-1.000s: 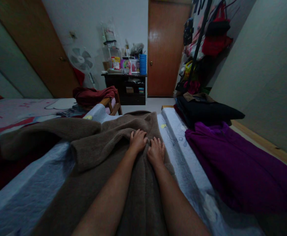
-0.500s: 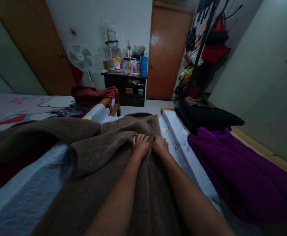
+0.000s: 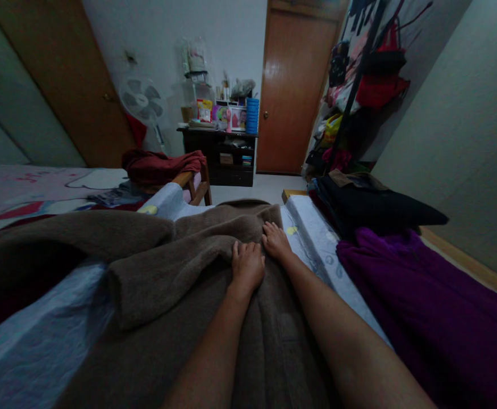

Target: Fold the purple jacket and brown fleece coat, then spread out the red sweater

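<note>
A brown fleecy coat (image 3: pixel 163 335) lies spread over the mattress in front of me, one sleeve (image 3: pixel 158 284) folded across it and more brown cloth reaching out to the left. My left hand (image 3: pixel 247 267) is on the coat near its front seam, fingers bent down and closed on the fabric. Just ahead and to the right, my right hand (image 3: pixel 276 241) rests on the coat close to its right edge with fingers stretched out over the cloth. The undersides of both hands are hidden.
To the right lie a purple garment (image 3: pixel 427 307) and a stack of dark folded clothes (image 3: pixel 376 201). The pale blue mattress (image 3: pixel 73 307) shows at left. Beyond are a dark red cloth (image 3: pixel 163 167) on a wooden bed end, a fan (image 3: pixel 142 101), a black cabinet (image 3: pixel 218 176) and a door (image 3: pixel 291 91).
My right hand has gone from closed fingers to stretched ones and shifted slightly forward. My left hand has moved a little nearer me, its fingers drawn together. The view has shifted slightly.
</note>
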`<act>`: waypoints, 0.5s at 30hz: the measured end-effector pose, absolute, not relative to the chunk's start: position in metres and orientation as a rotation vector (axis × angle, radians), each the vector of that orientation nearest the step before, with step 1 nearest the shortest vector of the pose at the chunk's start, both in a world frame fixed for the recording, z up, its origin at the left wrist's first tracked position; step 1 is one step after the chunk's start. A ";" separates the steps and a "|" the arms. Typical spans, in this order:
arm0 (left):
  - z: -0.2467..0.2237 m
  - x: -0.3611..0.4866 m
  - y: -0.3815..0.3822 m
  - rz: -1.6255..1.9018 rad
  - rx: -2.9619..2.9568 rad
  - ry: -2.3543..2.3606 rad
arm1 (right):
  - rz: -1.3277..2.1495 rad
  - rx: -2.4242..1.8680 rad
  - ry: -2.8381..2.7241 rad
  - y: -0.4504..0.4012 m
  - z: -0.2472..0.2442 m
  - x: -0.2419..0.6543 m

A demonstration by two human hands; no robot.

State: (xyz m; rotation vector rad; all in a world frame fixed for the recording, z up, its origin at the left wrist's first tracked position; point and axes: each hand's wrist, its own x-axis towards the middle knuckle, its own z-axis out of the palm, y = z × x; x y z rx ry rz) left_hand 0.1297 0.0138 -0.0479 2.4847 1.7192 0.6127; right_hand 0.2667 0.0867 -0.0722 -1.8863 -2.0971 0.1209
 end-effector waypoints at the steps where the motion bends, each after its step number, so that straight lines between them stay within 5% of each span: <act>1: -0.048 0.130 0.014 0.608 2.484 1.722 | 0.123 -1.867 -2.108 0.091 -0.072 0.268; 15: -0.057 0.131 0.013 0.678 2.478 1.733 | 0.065 -2.027 -1.718 0.168 -0.025 0.319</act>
